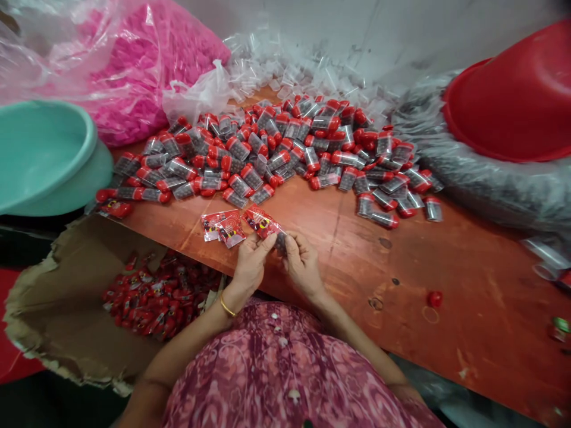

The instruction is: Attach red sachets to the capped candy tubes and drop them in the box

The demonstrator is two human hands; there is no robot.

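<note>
Near the front edge of the table, both hands meet at one small red printed packet (262,222). My left hand (252,261) is closed, pinching the packet between thumb and fingers. My right hand (303,261) is closed on a clear tube of dark contents (281,242) at the packet's near end. How far the tube sits inside the packet I cannot tell. Two more flat red packets (229,229) lie overlapping just left of my hands. Beyond them spreads a big heap of red-capped clear tubes (276,137) with dark contents.
A torn cardboard box (66,309) holding filled red packets (156,297) stands below the table's left edge. Around the table (446,249) are a teal basin (44,160), a bag of pink pieces (134,77), clear empty tubes (294,68), a red tub (513,101) and a loose red cap (434,299).
</note>
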